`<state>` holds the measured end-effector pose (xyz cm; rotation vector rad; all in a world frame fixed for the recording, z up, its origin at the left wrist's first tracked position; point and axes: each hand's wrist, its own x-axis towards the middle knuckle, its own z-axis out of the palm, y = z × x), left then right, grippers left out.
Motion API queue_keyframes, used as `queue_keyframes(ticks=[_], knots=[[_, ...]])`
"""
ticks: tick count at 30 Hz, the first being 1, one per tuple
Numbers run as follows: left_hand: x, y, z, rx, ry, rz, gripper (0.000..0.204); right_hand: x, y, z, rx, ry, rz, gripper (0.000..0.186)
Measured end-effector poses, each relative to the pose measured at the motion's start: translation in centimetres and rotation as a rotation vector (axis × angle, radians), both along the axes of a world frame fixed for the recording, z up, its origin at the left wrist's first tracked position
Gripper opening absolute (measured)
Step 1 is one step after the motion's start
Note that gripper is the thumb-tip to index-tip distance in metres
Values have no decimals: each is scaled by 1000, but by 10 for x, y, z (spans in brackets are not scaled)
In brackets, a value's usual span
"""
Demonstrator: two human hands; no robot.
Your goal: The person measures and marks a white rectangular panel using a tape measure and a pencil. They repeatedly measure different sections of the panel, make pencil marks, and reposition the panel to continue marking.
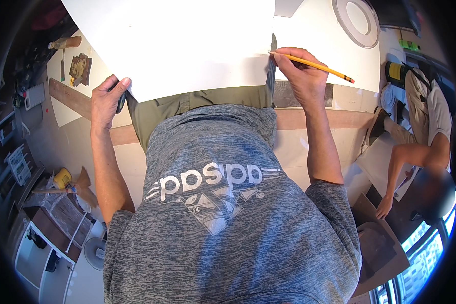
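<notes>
A large white board [197,48] lies across the upper middle of the view, above my lap. My right hand [303,71] pinches a yellow pencil [314,65] with a reddish eraser, its tip touching or very near the board's right edge. At the board's lower left corner is my left hand [110,99], its thumb extended and its fingers curled round a small black object [121,103]. That object's kind cannot be made out, and the board hides part of it. Whether the left thumb presses on the board's edge is unclear.
A hammer [63,45] and a worn brown block [80,70] lie left of the board. A grey ring-shaped piece [357,20] rests on a pale surface at upper right. Another person's arm [397,175] reaches down at far right. A brown plank [334,120] runs behind my arms.
</notes>
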<state>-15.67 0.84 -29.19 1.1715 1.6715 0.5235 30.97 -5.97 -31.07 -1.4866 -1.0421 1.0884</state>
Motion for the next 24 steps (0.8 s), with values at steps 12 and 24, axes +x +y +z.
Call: queue_keyframes(ticks=[12,24], knots=[[-1,1,1,-12,6,-4,50,-2,-8,-4,2,24,-22,14],[-1,2,2,-11,8,-11,49,-2,3,3,47,24,-7,17]])
